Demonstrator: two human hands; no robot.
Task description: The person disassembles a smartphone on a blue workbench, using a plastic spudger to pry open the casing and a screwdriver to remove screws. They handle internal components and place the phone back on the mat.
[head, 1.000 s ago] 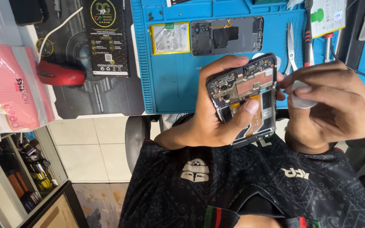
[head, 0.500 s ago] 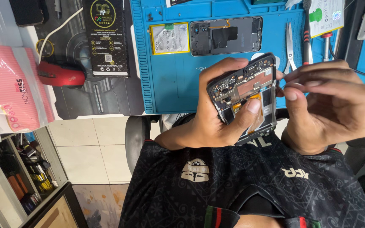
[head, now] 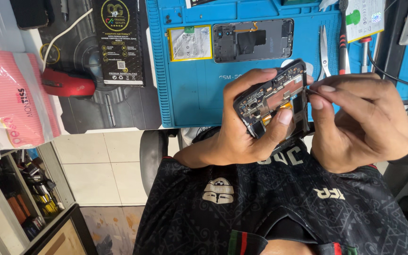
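My left hand (head: pixel 239 134) grips an opened phone (head: pixel 267 97) from below, its circuit board and metal shields bare and my thumb pressed on its lower middle. My right hand (head: pixel 362 123) is at the phone's right edge. Its thumb and forefinger pinch a thin dark piece (head: pixel 308 92) against that edge; what the piece is, I cannot tell. Both hands hover over my lap, just in front of the blue work mat (head: pixel 190 99).
On the mat lie a phone back housing (head: pixel 253 40), a flat battery (head: pixel 190 42), tweezers (head: pixel 324 49) and a red-handled screwdriver (head: pixel 342 38). To the left are a black box (head: pixel 119 42), a red mouse (head: pixel 69 85) and a pink tissue pack (head: pixel 10 104). Cables hang at the right.
My right hand has let a small white piece out of view and now pinches at the phone's right edge. The phone has tilted slightly in my left hand.
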